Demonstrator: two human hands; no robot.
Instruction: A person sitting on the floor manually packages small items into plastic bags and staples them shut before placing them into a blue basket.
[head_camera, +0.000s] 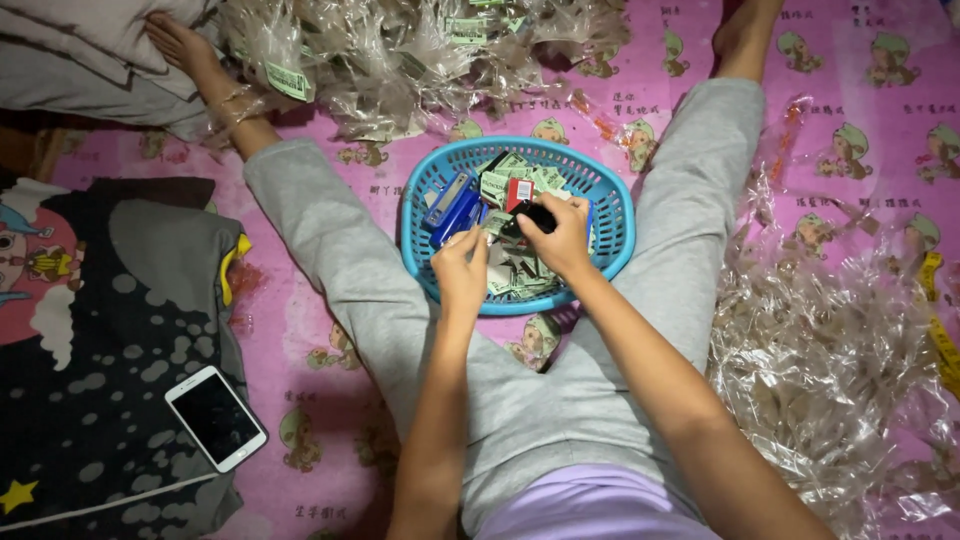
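over the blue basket (610, 215), the right hand (560, 238) pinches a small black object (530, 218) just ahead of the left hand (462, 272), whose fingers curl narrow beside the blue stapler (452, 208).

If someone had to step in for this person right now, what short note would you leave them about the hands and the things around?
Left hand: over the blue basket, fingers pinched on a small paper tag, it seems.
Right hand: closed on a small black thing over the same basket.
Basket sits between the legs, holding paper tags and a blue stapler.
Clear plastic bags: one heap with tags ahead, another heap at the right.
Phone lies on the dark cloth at the left.
How many are done or left cannot be told.
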